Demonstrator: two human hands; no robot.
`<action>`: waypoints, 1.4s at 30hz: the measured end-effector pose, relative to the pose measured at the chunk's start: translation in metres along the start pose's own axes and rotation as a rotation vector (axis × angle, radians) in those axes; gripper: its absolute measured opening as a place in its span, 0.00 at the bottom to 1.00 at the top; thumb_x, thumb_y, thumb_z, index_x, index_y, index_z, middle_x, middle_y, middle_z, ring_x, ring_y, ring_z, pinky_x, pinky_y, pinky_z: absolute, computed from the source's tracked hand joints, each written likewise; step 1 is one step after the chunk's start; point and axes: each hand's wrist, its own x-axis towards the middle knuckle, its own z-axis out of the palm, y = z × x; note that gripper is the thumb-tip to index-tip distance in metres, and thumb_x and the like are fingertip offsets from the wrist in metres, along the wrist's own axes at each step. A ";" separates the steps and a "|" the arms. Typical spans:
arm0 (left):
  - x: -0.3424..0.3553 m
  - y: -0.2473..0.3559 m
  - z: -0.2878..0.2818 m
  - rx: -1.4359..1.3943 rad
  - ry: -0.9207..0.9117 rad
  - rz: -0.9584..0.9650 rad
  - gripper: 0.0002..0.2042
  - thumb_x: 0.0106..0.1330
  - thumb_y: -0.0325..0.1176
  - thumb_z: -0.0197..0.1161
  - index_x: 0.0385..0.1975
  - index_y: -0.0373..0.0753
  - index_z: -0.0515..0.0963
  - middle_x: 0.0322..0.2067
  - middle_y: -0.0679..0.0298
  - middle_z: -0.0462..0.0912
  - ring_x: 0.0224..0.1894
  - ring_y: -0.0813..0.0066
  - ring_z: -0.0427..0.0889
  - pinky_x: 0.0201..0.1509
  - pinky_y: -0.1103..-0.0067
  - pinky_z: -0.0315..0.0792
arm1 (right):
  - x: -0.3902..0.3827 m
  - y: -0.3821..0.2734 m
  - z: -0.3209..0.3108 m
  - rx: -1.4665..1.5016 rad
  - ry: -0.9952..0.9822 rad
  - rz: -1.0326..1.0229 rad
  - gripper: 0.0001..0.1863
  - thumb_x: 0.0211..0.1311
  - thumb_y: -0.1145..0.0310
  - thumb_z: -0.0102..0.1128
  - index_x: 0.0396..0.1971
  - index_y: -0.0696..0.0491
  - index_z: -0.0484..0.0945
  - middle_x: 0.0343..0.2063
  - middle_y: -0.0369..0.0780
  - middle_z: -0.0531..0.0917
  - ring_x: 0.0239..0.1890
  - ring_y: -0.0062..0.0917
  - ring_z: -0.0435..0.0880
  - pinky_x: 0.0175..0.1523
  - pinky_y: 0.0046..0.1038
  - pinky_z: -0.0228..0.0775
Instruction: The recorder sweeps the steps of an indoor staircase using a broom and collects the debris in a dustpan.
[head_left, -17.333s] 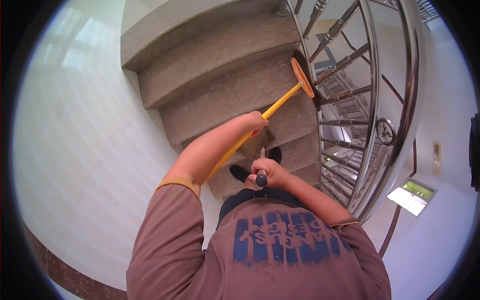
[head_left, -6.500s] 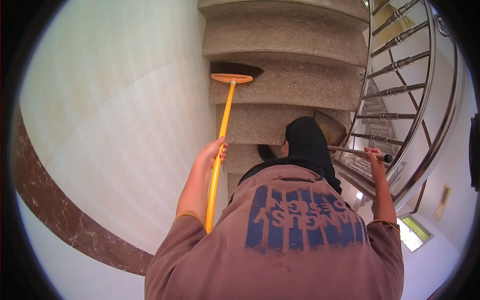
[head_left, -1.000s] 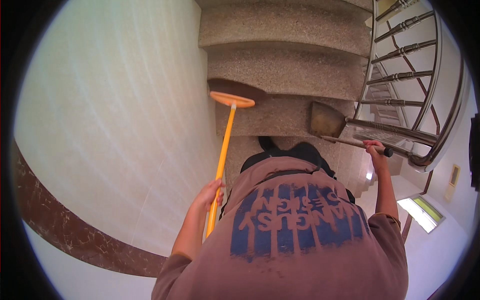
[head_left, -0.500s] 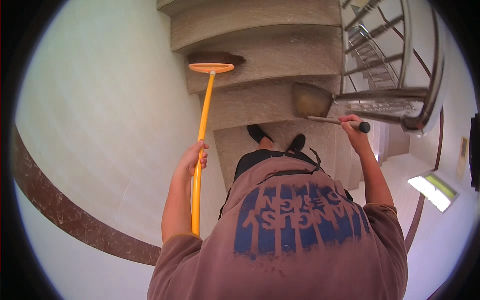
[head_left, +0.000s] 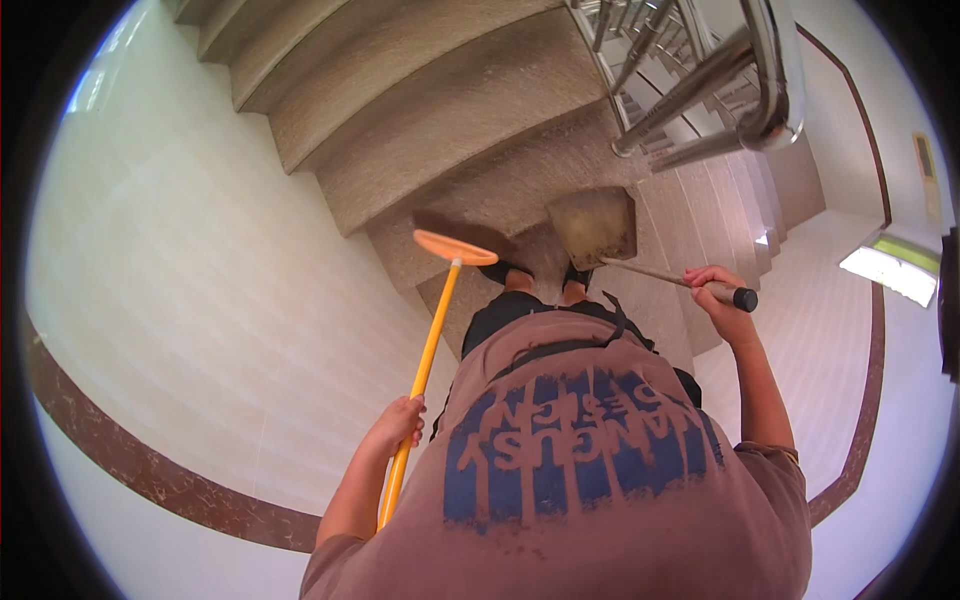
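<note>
My left hand (head_left: pixel 398 425) is closed round the yellow handle of a broom (head_left: pixel 455 248). Its orange head lies over a stair step just left of my feet, with dark bristles showing behind it. Held by its handle in my right hand (head_left: pixel 722 300) is a long-handled dustpan (head_left: pixel 593 225), in front of my right foot. The pan looks worn, with a brownish stain inside, and its handle ends in a black cap. The broom head and the pan are apart. Both black shoes (head_left: pixel 578 278) are partly covered by these tools.
Curved stone stairs (head_left: pixel 400 120) rise ahead and to the left. At the upper right stands a shiny metal railing (head_left: pixel 690 90), close to the dustpan. A pale wall (head_left: pixel 200 260) with a brown marbled band borders the left. Further steps (head_left: pixel 765 200) lie beyond on the right.
The view has turned, so the stairs slant and more steps show at upper left. The broom and dustpan now appear closer to my feet. Both hands keep their holds.
</note>
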 end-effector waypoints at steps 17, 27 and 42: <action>0.091 0.194 0.106 0.229 -0.359 0.141 0.09 0.62 0.40 0.48 0.33 0.42 0.64 0.16 0.70 0.65 0.09 0.87 0.60 0.10 0.87 0.58 | -0.111 0.163 0.021 -0.022 0.318 0.286 0.05 0.45 0.75 0.54 0.25 0.57 0.73 0.32 0.40 0.77 0.38 0.23 0.73 0.44 0.22 0.63; 0.117 0.176 0.085 -0.118 -0.362 0.013 0.10 0.62 0.40 0.47 0.37 0.42 0.65 0.12 0.70 0.62 0.09 0.85 0.59 0.10 0.87 0.57 | -0.160 0.223 0.013 -0.017 0.383 0.380 0.11 0.48 0.68 0.57 0.30 0.58 0.73 0.36 0.40 0.74 0.40 0.23 0.71 0.45 0.21 0.61; 0.041 0.081 0.028 -0.208 -0.122 -0.112 0.08 0.62 0.41 0.47 0.34 0.46 0.63 0.13 0.72 0.62 0.10 0.86 0.58 0.12 0.87 0.58 | -0.217 0.265 0.023 -0.050 0.314 0.371 0.23 0.45 0.69 0.61 0.43 0.59 0.69 0.36 0.38 0.73 0.36 0.20 0.73 0.38 0.19 0.66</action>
